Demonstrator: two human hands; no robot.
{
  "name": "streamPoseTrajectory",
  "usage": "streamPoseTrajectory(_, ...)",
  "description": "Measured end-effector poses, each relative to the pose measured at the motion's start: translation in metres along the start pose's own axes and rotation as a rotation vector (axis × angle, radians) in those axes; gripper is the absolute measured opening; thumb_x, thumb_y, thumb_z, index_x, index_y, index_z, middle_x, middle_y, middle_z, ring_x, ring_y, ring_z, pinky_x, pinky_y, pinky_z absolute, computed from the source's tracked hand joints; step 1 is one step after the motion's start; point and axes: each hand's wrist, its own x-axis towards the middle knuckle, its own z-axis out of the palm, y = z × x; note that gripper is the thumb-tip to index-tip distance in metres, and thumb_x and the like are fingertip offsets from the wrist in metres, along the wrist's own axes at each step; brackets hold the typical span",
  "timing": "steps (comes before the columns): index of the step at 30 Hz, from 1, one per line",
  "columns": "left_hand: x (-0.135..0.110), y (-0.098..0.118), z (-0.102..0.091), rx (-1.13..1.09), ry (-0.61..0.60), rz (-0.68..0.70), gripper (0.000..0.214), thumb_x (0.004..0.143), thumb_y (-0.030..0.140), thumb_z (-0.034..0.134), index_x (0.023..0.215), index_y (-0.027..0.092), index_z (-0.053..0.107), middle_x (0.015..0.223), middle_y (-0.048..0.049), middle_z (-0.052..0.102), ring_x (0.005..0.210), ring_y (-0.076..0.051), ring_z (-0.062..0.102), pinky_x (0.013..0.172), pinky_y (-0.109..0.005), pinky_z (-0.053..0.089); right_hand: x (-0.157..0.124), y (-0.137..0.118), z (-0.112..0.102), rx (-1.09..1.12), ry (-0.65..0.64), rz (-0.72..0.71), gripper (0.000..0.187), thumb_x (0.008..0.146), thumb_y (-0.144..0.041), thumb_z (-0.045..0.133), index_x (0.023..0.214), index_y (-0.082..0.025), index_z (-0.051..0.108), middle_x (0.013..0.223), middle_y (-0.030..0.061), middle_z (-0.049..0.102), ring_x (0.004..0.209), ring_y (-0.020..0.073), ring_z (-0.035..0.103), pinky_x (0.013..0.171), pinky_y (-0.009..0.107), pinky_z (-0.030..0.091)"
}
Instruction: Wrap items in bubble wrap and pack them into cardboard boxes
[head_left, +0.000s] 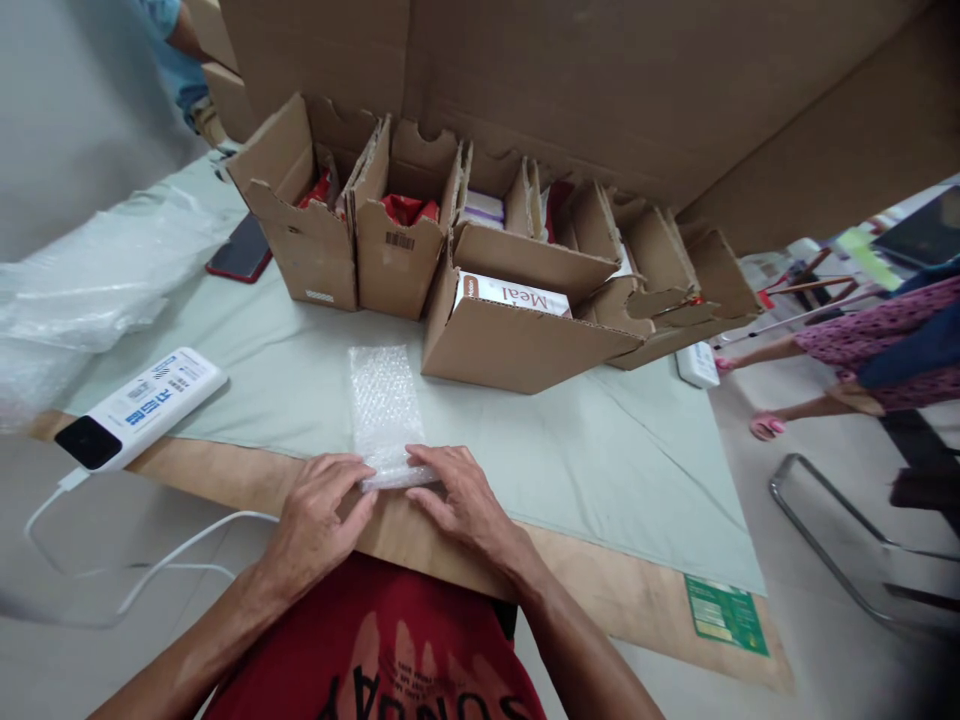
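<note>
A strip of bubble wrap lies on the pale green cloth, running away from me. Its near end is rolled up at the table's front edge. My left hand and my right hand both press on that rolled end, fingers curled over it from each side. Whether anything is inside the roll is hidden.
A row of open cardboard boxes stands behind, one holding a white "Meal" carton. A white power bank with cable lies at left, near clear plastic bags and a red phone. Another person's legs are at right.
</note>
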Motion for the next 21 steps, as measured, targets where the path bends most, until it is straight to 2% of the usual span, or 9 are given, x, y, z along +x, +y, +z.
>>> streamPoseTrajectory(4, -0.001, -0.002, -0.001, -0.046, -0.013, -0.129, 0.013, 0.093, 0.026, 0.058, 0.096, 0.02, 0.069, 0.089, -0.0057, 0.074, 0.083, -0.02, 0.07, 0.075, -0.033, 0.056, 0.009, 0.004, 0.008, 0.105, 0.033, 0.196, 0.041, 0.096, -0.024, 0.059, 0.136, -0.027, 0.06, 0.111, 0.0048, 0.076, 0.095, 0.0208, 0.07, 0.089, 0.037, 0.053)
streamPoseTrajectory(7, 0.001, -0.005, -0.001, 0.005, 0.006, -0.207, 0.017, 0.095, 0.03, 0.057, 0.097, 0.019, 0.07, 0.083, -0.0041, 0.073, 0.078, -0.02, 0.068, 0.072, -0.033, 0.053, 0.018, 0.006, 0.015, 0.13, 0.055, 0.234, 0.044, 0.094, -0.024, 0.061, 0.138, -0.025, 0.059, 0.109, 0.0045, 0.076, 0.089, 0.0197, 0.07, 0.084, 0.034, 0.054)
streamPoseTrajectory(9, 0.003, -0.008, 0.001, 0.077, 0.02, -0.201, 0.019, 0.096, 0.031, 0.056, 0.098, 0.02, 0.071, 0.081, -0.0037, 0.073, 0.077, -0.021, 0.068, 0.075, -0.035, 0.051, 0.019, 0.006, 0.018, 0.022, 0.115, 0.197, 0.043, 0.094, -0.025, 0.061, 0.137, -0.023, 0.059, 0.111, 0.0069, 0.075, 0.092, 0.0214, 0.069, 0.086, 0.036, 0.053)
streamPoseTrajectory(12, 0.007, -0.015, 0.007, 0.176, 0.022, -0.175, 0.018, 0.095, 0.032, 0.058, 0.099, 0.021, 0.072, 0.075, -0.0021, 0.073, 0.075, -0.022, 0.067, 0.078, -0.038, 0.048, 0.011, 0.002, 0.016, -0.229, 0.216, 0.082, 0.038, 0.096, -0.026, 0.059, 0.134, -0.021, 0.061, 0.12, 0.0124, 0.071, 0.106, 0.0265, 0.065, 0.091, 0.042, 0.049)
streamPoseTrajectory(14, 0.011, -0.019, 0.011, 0.229, 0.012, -0.163, 0.017, 0.095, 0.03, 0.059, 0.101, 0.021, 0.072, 0.073, -0.0014, 0.073, 0.074, -0.022, 0.066, 0.08, -0.039, 0.047, 0.005, -0.002, 0.013, -0.338, 0.184, -0.013, 0.036, 0.096, -0.026, 0.061, 0.131, -0.021, 0.063, 0.128, 0.0143, 0.067, 0.116, 0.0295, 0.06, 0.096, 0.045, 0.045)
streamPoseTrajectory(16, 0.013, -0.021, 0.012, 0.271, -0.004, -0.148, 0.018, 0.095, 0.029, 0.057, 0.103, 0.021, 0.071, 0.072, -0.0016, 0.072, 0.074, -0.023, 0.066, 0.08, -0.039, 0.047, 0.003, -0.004, 0.01, -0.385, 0.079, -0.099, 0.035, 0.094, -0.024, 0.063, 0.129, -0.021, 0.064, 0.133, 0.0144, 0.065, 0.125, 0.0313, 0.055, 0.1, 0.049, 0.042)
streamPoseTrajectory(18, 0.015, -0.019, 0.007, 0.279, 0.008, -0.124, 0.019, 0.096, 0.03, 0.057, 0.105, 0.02, 0.07, 0.079, -0.0042, 0.072, 0.08, -0.024, 0.066, 0.082, -0.04, 0.048, 0.005, -0.004, 0.009, -0.377, 0.005, -0.142, 0.031, 0.095, -0.02, 0.061, 0.126, -0.021, 0.066, 0.13, 0.0132, 0.068, 0.125, 0.0302, 0.056, 0.101, 0.049, 0.041)
streamPoseTrajectory(21, 0.013, -0.011, -0.006, 0.168, 0.005, -0.04, 0.023, 0.096, 0.035, 0.059, 0.112, 0.02, 0.067, 0.11, -0.0113, 0.072, 0.103, -0.027, 0.066, 0.092, -0.042, 0.05, 0.011, -0.002, 0.008, -0.245, 0.021, -0.091, 0.025, 0.099, -0.019, 0.056, 0.12, -0.022, 0.069, 0.115, 0.0093, 0.076, 0.109, 0.0243, 0.065, 0.096, 0.044, 0.044)
